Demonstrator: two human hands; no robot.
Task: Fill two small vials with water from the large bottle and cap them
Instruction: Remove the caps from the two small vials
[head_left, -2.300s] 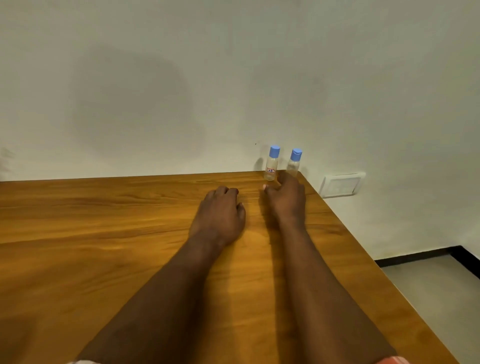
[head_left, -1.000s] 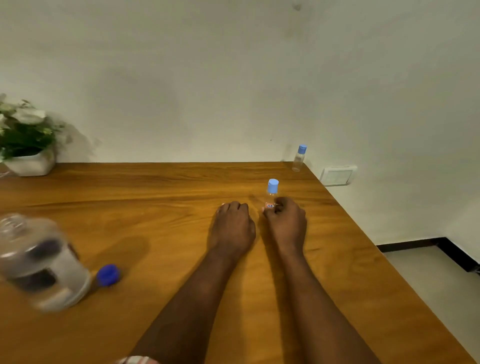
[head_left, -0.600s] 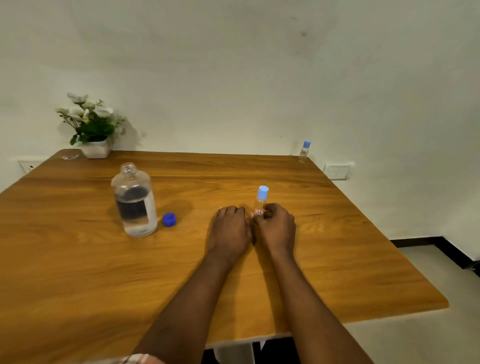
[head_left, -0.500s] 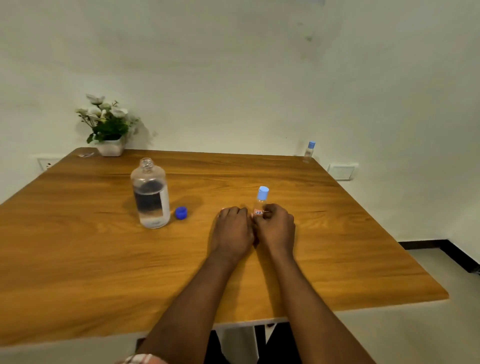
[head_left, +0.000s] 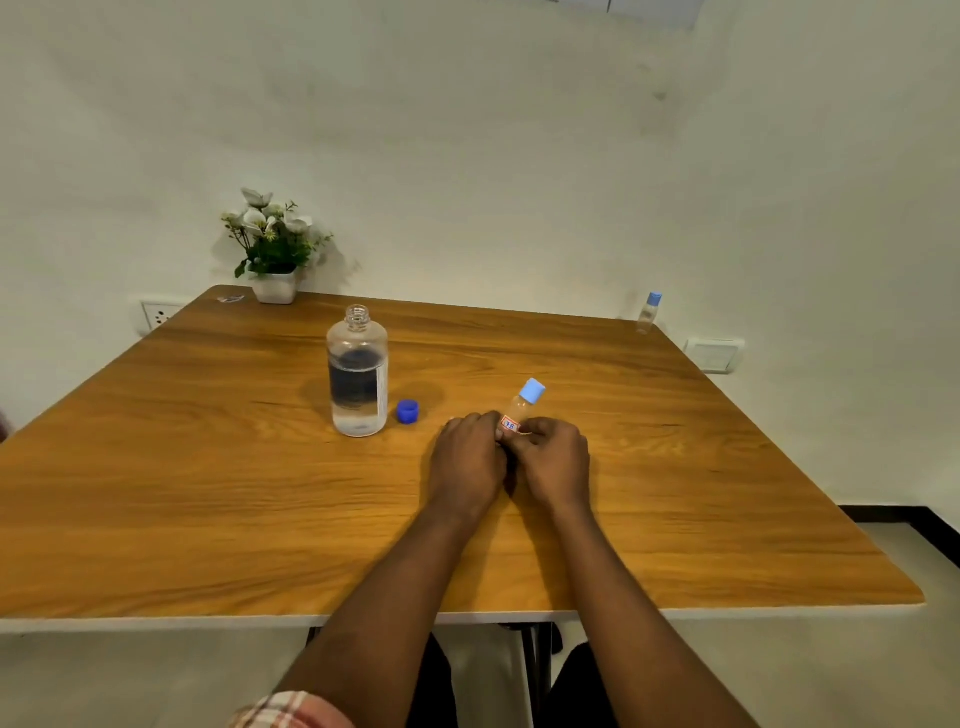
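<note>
Half a second back the small clear labelled vial (head_left: 521, 410) stood upright; now it leans, with its light blue cap (head_left: 532, 391) tipped away and to the right. The left hand (head_left: 470, 460) lay alongside before; its curled fingers now close on the label side. The right hand (head_left: 556, 462) is curled round the lower part from the other side.

The labelled vial is right of the large clear round-shouldered bottle (head_left: 357, 371), beyond the loose dark blue round cap (head_left: 408, 411) just beside the bottle's base. Fingers hide the vial's bottom, so contact with the wooden table (head_left: 208, 493) and any contents can't be told.

The large bottle stands upright with an open neck, partly filled with clear liquid. A second small clear blue-capped vial (head_left: 649, 312) stands upright far right of the bottle at the back corner, too small to read its fill. Behind-left of the bottle is a white pot of white flowers (head_left: 275, 249). A plaid sleeve (head_left: 291, 709) is cut off at the frame's bottom.
</note>
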